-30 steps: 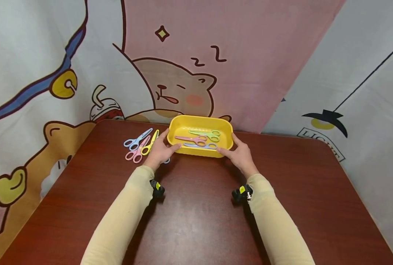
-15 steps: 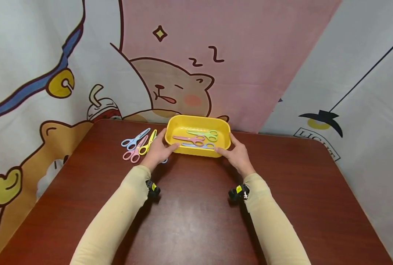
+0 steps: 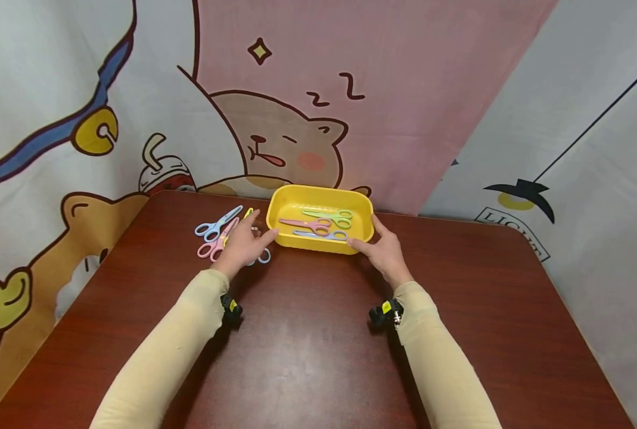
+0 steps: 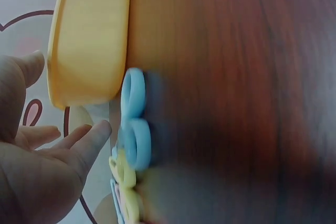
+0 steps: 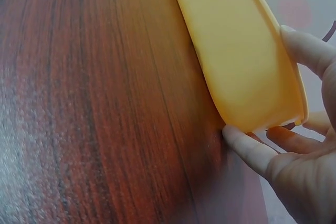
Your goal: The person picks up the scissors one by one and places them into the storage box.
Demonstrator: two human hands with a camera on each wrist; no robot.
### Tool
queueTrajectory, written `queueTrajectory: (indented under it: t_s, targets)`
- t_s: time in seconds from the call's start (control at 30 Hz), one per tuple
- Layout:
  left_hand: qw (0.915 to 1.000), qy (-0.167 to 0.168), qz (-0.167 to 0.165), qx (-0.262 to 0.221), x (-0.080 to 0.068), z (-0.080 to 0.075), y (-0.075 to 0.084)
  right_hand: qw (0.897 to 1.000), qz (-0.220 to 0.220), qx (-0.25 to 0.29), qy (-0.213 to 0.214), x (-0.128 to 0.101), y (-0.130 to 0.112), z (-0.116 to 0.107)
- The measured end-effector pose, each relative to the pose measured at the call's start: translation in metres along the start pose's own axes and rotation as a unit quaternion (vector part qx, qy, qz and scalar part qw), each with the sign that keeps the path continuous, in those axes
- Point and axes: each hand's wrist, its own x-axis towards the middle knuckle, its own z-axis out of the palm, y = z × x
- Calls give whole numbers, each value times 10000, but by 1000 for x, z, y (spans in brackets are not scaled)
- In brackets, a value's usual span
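A yellow plastic basin [image 3: 318, 245] stands near the table's back edge. Inside it lie green scissors [image 3: 342, 218], pink scissors [image 3: 319, 225] and blue scissors [image 3: 339, 235]. My right hand [image 3: 387, 253] grips the basin's right end, thumb at the front rim and fingers around the side. Just off the basin's left end, my left hand [image 3: 239, 245] hangs with spread fingers, holding nothing. Beneath and beside it are blue scissors [image 3: 208, 231], pink scissors [image 3: 206, 250] and yellow scissors [image 3: 249, 212], plus light-blue handles [image 4: 138, 142]; the hand partly covers this group.
The brown wooden table [image 3: 297, 357] extends in front and to both sides. A printed cartoon curtain [image 3: 393, 119] hangs right behind its back edge. Each wrist carries a small black camera, like the right one [image 3: 385, 313].
My left hand has let go of the basin and moved left over the scissors. My right hand keeps its grip. Basin and scissors stay in place on the table.
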Motion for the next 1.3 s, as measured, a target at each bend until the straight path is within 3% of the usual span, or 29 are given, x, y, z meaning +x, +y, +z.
queueTrajectory:
  t_s: [0.43,1.3]
  targets:
    - [9973,345,458,468,2,-30,-23,10000,-36,-16,-5,-2,0,-1]
    - [9930,741,302,863,-5,-65,-55,9997,42,257,26,-2,2,0]
